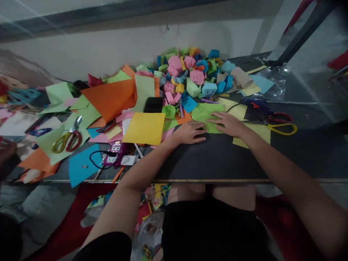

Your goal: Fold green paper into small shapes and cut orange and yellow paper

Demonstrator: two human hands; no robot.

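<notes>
A green sheet of paper (208,112) lies on the dark table before me. My left hand (191,132) rests at its lower left edge, fingers stretched and spread. My right hand (227,124) lies on its right part, with the fingers laid out over the paper. Both palms face down. To the right, pale yellow paper (255,135) lies partly under my right wrist, and a pair of scissors with one red and one yellow handle (282,128) rests across it. A yellow sheet (145,128) lies left of my left hand.
Folded paper pieces (190,74) are heaped against the wall. At left are another pair of scissors (66,141), orange paper (111,98), a blue sheet (83,163), a purple device with a cable (115,154) and a black phone (153,105). Another person's hand (7,150) shows at far left.
</notes>
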